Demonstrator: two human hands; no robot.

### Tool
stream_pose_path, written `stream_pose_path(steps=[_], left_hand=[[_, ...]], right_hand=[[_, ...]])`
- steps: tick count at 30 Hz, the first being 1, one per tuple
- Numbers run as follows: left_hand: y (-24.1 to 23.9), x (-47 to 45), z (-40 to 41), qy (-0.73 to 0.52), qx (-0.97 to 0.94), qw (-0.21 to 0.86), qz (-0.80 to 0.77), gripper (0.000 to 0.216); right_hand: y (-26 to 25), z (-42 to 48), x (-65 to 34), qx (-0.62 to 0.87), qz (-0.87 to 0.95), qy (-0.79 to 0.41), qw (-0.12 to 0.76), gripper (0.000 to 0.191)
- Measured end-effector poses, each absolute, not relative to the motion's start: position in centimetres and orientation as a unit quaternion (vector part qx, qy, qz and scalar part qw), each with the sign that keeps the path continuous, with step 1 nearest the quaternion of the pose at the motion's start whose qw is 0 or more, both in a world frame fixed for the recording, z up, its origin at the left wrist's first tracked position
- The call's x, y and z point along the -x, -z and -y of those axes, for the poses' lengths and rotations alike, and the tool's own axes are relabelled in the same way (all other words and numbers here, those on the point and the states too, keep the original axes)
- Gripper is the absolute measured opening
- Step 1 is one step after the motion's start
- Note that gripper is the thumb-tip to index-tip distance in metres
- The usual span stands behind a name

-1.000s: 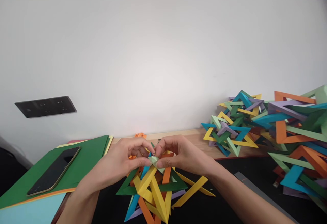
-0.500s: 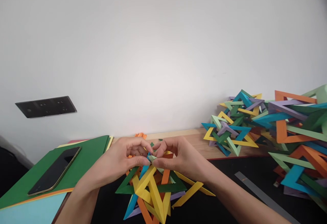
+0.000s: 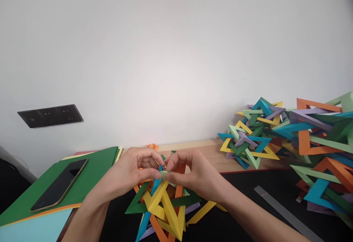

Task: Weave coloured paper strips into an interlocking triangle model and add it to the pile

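Observation:
A paper model of interlocked folded frames [image 3: 165, 207] in yellow, dark green, orange and blue stands on the black mat in front of me. At its top both hands meet. My left hand [image 3: 129, 174] pinches a pale green folded strip [image 3: 164, 174] from the left with thumb and forefinger. My right hand [image 3: 197, 174] pinches the same strip from the right, fingers curled over it. The strip's ends are hidden between my fingertips.
A phone [image 3: 59, 185] lies on a stack of green, orange and light blue paper sheets [image 3: 93, 168] at the left. Finished paper frame models [image 3: 249, 135] pile up at the right, more [image 3: 325, 150] at the far right edge. A grey ruler [image 3: 284, 210] lies on the mat. A black wall socket [image 3: 51, 115].
Both hands stayed pinched on the pale green strip and sank slightly. The model shifted a little beneath them, and its yellow strip at the right drew in under my right wrist.

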State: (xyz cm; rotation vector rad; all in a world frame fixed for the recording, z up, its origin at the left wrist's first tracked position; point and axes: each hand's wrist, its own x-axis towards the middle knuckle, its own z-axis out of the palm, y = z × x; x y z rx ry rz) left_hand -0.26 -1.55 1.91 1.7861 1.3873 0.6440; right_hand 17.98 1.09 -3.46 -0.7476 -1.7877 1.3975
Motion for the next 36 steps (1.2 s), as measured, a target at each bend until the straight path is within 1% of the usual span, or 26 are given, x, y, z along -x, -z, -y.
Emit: stream_pose_path(steps=[6, 10, 14, 18, 23, 27, 31, 36], left_hand=[[-1.89, 0.15, 1.67, -0.250, -0.697, 0.384, -0.552, 0.011], [-1.92, 0.07, 1.61, -0.255, -0.686, 0.403, -0.549, 0.008], [-1.92, 0.09, 1.49, -0.262, -0.681, 0.421, -0.538, 0.007], [-1.96, 0.03, 1.53, -0.264, -0.678, 0.418, -0.544, 0.009], [-1.99, -0.07, 1.52, -0.264, -0.670, 0.415, -0.556, 0.011], [-1.92, -0.02, 1.41, -0.265, -0.673, 0.418, -0.550, 0.011], [-1.85, 0.01, 1.41, -0.267, -0.670, 0.422, -0.549, 0.011], [-1.90, 0.00, 1.44, -0.270, -0.668, 0.431, -0.544, 0.010]], right_hand=[[3.50, -1.09, -17.82, 0.291, 0.702, -0.533, 0.371, 0.015], [3.51, -0.89, -17.83, 0.294, 0.713, -0.510, 0.381, 0.017], [3.35, -0.79, -17.77, 0.300, 0.708, -0.508, 0.388, 0.016], [3.35, -0.79, -17.56, 0.312, 0.701, -0.504, 0.395, 0.015], [3.72, -0.74, -17.32, 0.329, 0.697, -0.473, 0.426, 0.014], [3.87, -0.64, -17.18, 0.334, 0.703, -0.456, 0.431, 0.013], [3.86, -0.55, -17.10, 0.331, 0.706, -0.449, 0.436, 0.007], [3.76, -0.49, -17.19, 0.340, 0.713, -0.428, 0.438, 0.007]])
